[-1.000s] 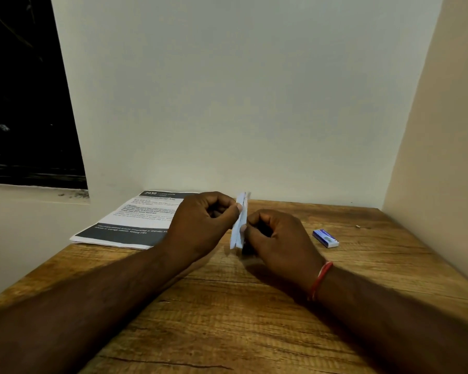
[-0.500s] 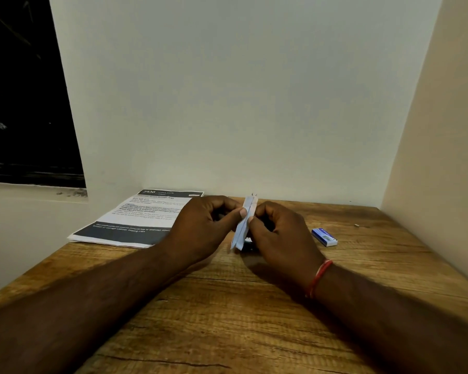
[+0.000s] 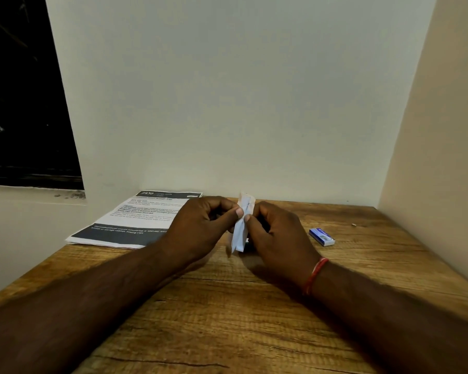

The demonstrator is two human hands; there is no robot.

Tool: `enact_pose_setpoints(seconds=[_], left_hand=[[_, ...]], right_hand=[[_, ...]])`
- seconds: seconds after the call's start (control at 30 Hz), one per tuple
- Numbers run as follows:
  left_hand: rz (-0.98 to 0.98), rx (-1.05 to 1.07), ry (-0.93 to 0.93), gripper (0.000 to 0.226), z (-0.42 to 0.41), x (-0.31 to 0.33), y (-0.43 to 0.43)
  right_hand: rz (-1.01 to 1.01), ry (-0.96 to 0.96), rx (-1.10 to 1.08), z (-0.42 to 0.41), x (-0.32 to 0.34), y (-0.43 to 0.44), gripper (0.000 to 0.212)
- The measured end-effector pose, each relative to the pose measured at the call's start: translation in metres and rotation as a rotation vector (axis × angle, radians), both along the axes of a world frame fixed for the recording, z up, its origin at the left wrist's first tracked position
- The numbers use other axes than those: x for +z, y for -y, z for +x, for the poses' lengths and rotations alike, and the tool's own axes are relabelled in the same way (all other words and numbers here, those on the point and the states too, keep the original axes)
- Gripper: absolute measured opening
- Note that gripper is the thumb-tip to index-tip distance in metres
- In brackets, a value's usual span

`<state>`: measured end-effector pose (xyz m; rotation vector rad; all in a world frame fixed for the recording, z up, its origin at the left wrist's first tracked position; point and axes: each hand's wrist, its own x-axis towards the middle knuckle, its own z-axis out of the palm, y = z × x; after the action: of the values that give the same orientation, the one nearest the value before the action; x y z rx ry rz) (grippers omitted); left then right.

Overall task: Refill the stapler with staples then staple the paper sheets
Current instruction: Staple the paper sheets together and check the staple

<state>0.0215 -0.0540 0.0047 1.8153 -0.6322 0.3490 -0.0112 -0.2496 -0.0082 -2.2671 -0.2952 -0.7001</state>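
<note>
Wooden table (image 3: 227, 319) in a plain wall corner. Left hand (image 3: 203, 228) and right hand (image 3: 278, 236) are pinching a pale blue stapler (image 3: 242, 225) upright between thumbs and fingertips, mid-table. Staple box (image 3: 321, 237) is sitting near the right edge; paper sheets (image 3: 135, 220) are lying at the back left corner, apparently unstapled. Refill looks underway; whether staples are in, cannot tell.

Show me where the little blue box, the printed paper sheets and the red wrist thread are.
little blue box (image 3: 322, 237): head view, on its top face.
printed paper sheets (image 3: 143, 215): head view, on the white printed middle of the top sheet.
red wrist thread (image 3: 315, 275): head view, on the band across the right wrist.
</note>
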Motion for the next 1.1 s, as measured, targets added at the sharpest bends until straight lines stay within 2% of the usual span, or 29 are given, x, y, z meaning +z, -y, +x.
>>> enact_pose_setpoints(seconds=[0.13,0.23,0.4,0.63,0.8,0.97,1.1], left_hand=[[-0.012,0.025,0.009,0.010,-0.002,0.000,0.001],[-0.017,0.085,0.055,0.006,-0.003,-0.001,0.003],[-0.012,0.150,0.103,0.014,-0.002,0.003,0.001],[0.014,0.092,0.083,0.016,-0.007,0.004,0.004],[0.026,0.039,0.041,0.021,-0.009,0.004,0.003],[-0.003,-0.015,-0.024,0.026,-0.004,0.004,0.002],[-0.026,-0.048,-0.030,0.025,0.000,0.000,0.000]], right_hand=[[0.035,-0.018,0.041,-0.001,0.001,0.002,0.023],[-0.028,-0.018,0.058,-0.004,0.002,0.002,0.022],[-0.127,0.046,0.093,-0.009,0.000,-0.005,0.024],[0.088,0.061,0.148,-0.009,0.001,-0.002,0.026],[0.077,0.055,0.102,-0.008,0.003,-0.001,0.027],[0.190,-0.007,0.192,-0.012,0.007,0.000,0.031],[0.205,-0.019,0.221,-0.012,0.007,0.002,0.029]])
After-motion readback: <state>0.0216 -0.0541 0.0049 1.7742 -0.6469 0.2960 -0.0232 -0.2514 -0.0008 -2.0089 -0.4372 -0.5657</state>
